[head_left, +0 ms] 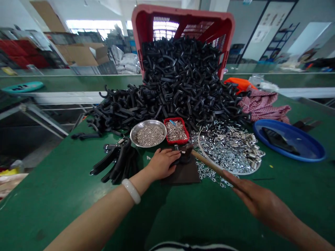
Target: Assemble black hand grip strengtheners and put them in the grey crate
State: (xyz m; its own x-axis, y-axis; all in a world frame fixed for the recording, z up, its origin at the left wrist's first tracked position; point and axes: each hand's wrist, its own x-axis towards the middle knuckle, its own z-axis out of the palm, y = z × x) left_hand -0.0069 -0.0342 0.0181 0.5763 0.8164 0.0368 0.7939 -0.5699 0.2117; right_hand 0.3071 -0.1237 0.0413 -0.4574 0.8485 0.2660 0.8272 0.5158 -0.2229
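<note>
My right hand (258, 198) is closed around the wooden handle of a hammer (211, 168). The hammer's dark head rests at or just above a small metal spring and a black plastic clamp part (185, 159). My left hand (162, 163), with a white bangle on its wrist, holds that part down over a dark metal plate (184, 176); the fingers partly hide it. Beyond my hands are a steel bowl (133, 136) of small metal pins and a red tray (168, 142) of rivets. Several assembled black clamps (116, 161) lie left of my left hand.
A tilted red crate (183, 12) spills a large heap of black plastic parts (180, 90) across the back. Springs and washers (230, 150) cover a round tray at right. Farther right are a blue plate (311, 148) with a dark phone and a checked cloth (267, 106).
</note>
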